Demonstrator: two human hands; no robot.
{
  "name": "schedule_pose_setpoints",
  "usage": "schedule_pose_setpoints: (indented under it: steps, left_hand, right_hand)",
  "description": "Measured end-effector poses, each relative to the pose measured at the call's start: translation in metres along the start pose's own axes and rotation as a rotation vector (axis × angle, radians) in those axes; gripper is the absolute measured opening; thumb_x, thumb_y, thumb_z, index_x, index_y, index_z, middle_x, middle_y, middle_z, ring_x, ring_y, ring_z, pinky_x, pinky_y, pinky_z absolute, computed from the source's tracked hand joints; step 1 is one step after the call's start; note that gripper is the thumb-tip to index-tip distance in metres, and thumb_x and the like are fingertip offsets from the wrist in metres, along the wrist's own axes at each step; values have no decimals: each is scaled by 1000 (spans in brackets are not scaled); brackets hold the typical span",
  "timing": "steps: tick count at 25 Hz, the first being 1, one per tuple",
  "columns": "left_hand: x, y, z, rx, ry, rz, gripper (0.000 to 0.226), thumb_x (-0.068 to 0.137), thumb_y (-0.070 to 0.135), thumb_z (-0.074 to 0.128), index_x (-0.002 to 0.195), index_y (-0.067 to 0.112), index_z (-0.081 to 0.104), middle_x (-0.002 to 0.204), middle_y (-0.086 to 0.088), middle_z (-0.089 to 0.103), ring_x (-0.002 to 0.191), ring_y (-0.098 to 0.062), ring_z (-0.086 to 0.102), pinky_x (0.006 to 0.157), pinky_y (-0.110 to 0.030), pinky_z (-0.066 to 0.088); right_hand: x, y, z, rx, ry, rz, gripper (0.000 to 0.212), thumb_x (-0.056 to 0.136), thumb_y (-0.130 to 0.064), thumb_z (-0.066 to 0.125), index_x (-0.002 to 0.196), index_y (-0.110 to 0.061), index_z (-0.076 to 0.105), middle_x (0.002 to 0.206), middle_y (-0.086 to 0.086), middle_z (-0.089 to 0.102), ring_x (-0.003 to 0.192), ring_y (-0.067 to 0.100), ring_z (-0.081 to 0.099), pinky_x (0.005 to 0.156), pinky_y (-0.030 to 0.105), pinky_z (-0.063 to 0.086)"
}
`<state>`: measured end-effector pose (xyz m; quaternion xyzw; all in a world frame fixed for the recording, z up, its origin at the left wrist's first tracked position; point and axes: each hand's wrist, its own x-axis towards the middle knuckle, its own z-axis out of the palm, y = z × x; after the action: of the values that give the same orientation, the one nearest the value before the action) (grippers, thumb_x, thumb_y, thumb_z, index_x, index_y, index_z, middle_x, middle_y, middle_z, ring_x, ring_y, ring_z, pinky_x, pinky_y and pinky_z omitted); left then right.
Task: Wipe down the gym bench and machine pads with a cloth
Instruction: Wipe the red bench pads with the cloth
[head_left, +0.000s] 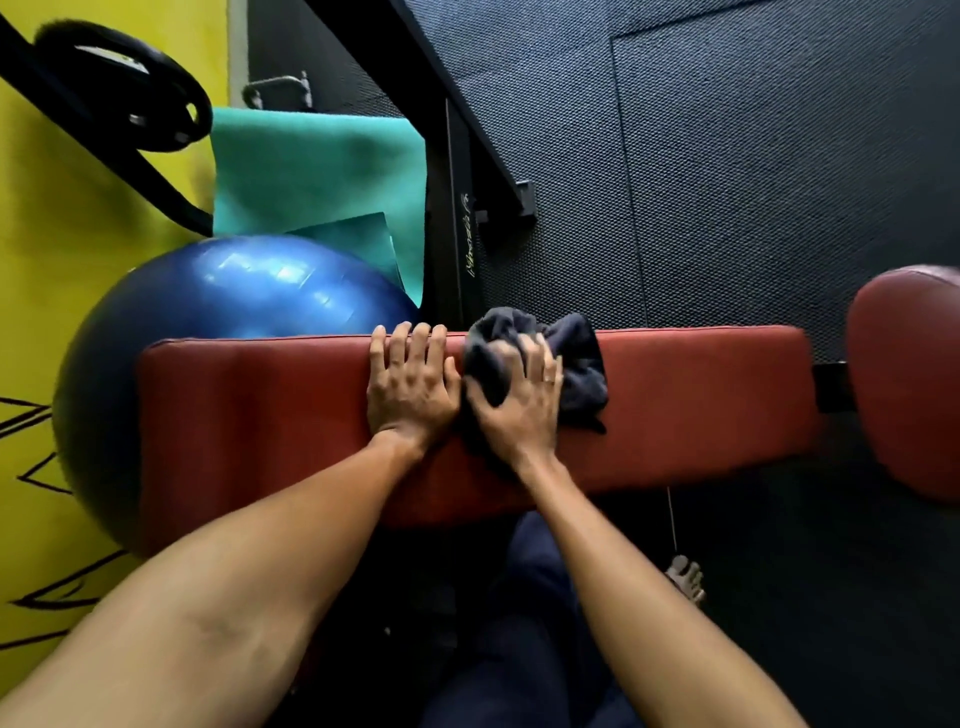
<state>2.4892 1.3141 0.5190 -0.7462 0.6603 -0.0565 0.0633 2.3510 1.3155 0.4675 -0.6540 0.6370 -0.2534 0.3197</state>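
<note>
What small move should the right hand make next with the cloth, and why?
Probably slide the cloth rightward along the bench pad: the right hand presses it mid-pad, the left hand lies flat beside it, and the pad's right part lies bare.

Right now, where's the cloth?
Head view: the cloth lies bunched on the bench, about mid-length by its far edge, under the right hand, just right of the left hand.
</note>
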Motion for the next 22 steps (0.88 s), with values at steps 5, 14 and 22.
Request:
schedule_pose_setpoints:
  steps: [5,14,22]
  left_hand:
    - [0,2,-4,-12,-14,-18,49,95,36,39,135,15,58,134,-6,59,128,-31,49,120,-50,20]
    - [-1,2,-2,15,-27,-16,51,94,37,37,135,15,57,134,-8,59,127,-32,49,120,-52,19]
    - [-2,2,-5,14,-38,-12,48,95,36,42,134,14,58,131,-9,60,126,-32,50,118,-52,23]
  right_hand:
    - [-29,79,-29,-46,13,92,57,86,-58,57,133,-26,58,151,9,46,148,35,33,117,61,27]
    - [-32,24,-5,-20,5,33,57,86,-58,57,134,-28,62,153,3,45,151,31,28,124,52,16]
    - [-14,72,-22,-20,121,470,72,79,-70,42,138,-30,56,156,9,40,149,36,27,121,59,18]
